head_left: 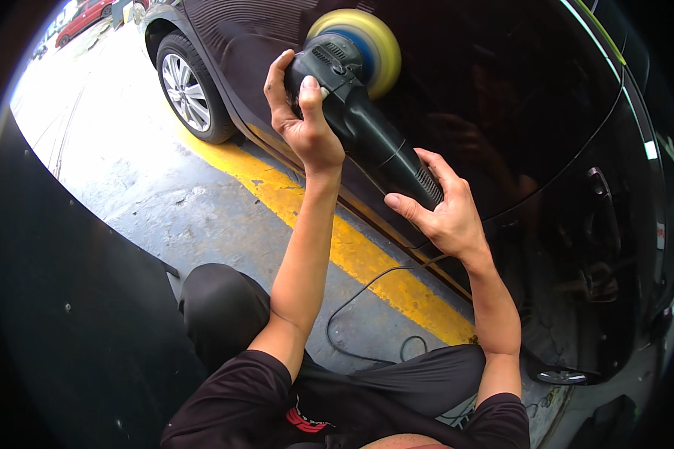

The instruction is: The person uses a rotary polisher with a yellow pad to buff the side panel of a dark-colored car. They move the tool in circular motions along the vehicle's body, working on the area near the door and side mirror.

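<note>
A black car polisher [374,135] is held in both my hands against the dark car door [494,97]. Its round yellow foam pad [387,56] with a blue backing lies on the panel, its edge smeared as if spinning. My left hand [307,123] grips the head end of the polisher, thumb and fingers bent around the housing. Lower down, my right hand [449,209] wraps the rear end of the body, with the thumb on the near side and the fingers partly hidden behind it.
A black power cord [337,322] loops over the grey floor [195,202] below my hands. A yellow painted stripe [352,247] runs beside the car. The car's wheel [187,86] stands at the upper left, and a dark panel [75,299] fills the left side.
</note>
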{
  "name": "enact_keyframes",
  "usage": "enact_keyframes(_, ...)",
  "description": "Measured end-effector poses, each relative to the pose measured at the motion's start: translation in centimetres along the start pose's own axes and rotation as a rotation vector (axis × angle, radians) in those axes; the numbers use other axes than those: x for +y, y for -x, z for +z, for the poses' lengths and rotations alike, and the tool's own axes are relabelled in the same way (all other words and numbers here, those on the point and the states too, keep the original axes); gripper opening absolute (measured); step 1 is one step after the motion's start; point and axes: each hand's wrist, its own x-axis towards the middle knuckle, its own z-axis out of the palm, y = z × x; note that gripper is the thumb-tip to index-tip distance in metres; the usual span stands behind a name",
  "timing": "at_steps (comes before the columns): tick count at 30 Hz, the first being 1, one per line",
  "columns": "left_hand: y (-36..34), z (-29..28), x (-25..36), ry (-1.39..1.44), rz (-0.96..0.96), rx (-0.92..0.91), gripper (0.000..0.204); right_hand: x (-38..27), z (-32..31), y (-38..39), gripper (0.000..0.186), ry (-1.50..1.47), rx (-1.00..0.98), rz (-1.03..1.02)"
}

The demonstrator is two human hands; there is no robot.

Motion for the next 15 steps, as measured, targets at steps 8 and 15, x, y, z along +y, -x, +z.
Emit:
enact_keyframes(8, 1.7, -0.3, -0.5, 0.052, -0.077, 0.082, 0.045, -0.3, -1.0, 0.5, 0.078, 0.082, -0.015, 0.036)
enact_keyframes(15, 4.4, 0.0, -0.2, 0.083, -0.121, 0.11, 0.05, -0.3, -2.3, 2.0, 0.075, 0.095, -0.043, 0.083)
